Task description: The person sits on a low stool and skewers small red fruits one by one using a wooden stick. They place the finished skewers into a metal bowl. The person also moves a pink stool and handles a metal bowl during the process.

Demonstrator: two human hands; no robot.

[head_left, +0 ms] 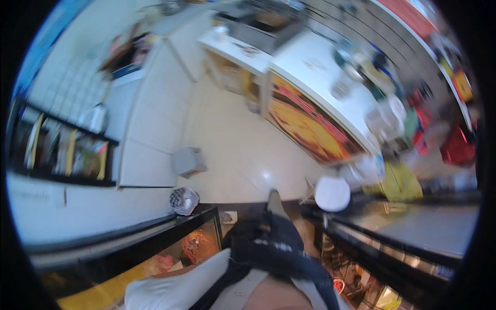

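Observation:
Both my hands are out of view. My body fills the bottom of the view, in a white shirt (166,288) and a dark apron (267,248), with one foot (274,199) forward. A pale tiled floor (236,147) stretches before me. On its left side stand a grey plastic stool (188,161) and a patterned wastebasket (185,200) with a plastic liner. To the right is a white rounded top (332,193), perhaps a stool seat or a bin lid.
A white counter (306,58) with a printed front panel (310,120) runs along the right, crowded with blurred containers. Beyond it is a metal sink (267,23). White cabinets (155,104) line the left. Dark-framed display cases (201,240) flank me closely; a yellow cloth or bag (401,182) hangs right.

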